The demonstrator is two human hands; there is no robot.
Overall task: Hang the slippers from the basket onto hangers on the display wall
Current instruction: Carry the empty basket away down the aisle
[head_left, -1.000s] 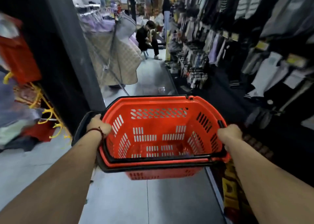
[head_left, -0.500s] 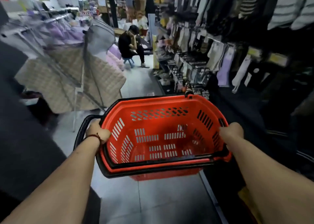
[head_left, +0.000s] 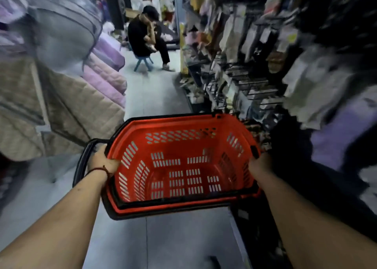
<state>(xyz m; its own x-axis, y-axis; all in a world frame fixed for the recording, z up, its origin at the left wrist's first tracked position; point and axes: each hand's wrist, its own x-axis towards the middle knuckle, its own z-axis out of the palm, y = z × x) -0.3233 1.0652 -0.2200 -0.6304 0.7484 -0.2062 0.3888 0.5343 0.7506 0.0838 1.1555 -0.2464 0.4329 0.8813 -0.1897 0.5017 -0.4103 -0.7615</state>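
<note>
I carry a red plastic basket (head_left: 183,144) with a black rim and black handles in front of me, over the aisle floor. No slippers show inside it; its slotted bottom is bare. My left hand (head_left: 103,161) grips the basket's left rim beside the black handle; a dark red cord circles that wrist. My right hand (head_left: 260,164) grips the right rim. The display wall (head_left: 244,64) on the right is blurred, with hanging socks, small goods and black wire hooks.
A person in black (head_left: 146,36) sits on a small blue stool (head_left: 142,61) in the aisle ahead. Quilted beige and pink bedding (head_left: 98,97) hangs on racks at the left. A grey tiled floor (head_left: 155,93) runs between the two sides.
I have moved forward down the aisle with the basket in both hands. The dark pillar at the left has gone out of view, and the seated person and bedding racks are closer.
</note>
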